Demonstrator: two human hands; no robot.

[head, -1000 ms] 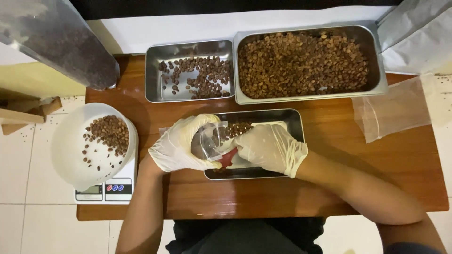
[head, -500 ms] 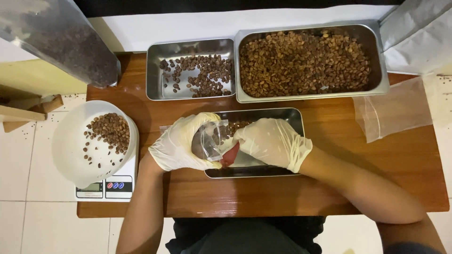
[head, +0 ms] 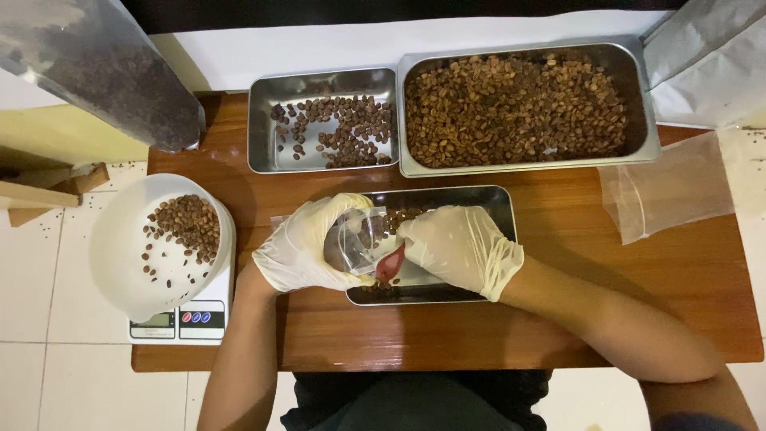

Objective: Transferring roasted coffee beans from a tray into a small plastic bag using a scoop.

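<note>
Over the near steel tray [head: 487,209] on the wooden surface [head: 447,335], the left hand [head: 307,243] grips a small clear bag [head: 361,239], mouth open; the right hand [head: 463,249] closes on a red scoop [head: 390,263] at that mouth. Best to tip slowly, keeping the beans above the tray.

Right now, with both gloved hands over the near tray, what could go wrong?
The left hand holds a small clear bag open while the right hand works a red scoop at its mouth. Beans could miss the narrow opening. Most would probably land in the near tray, but some might bounce onto the wooden table.
</note>
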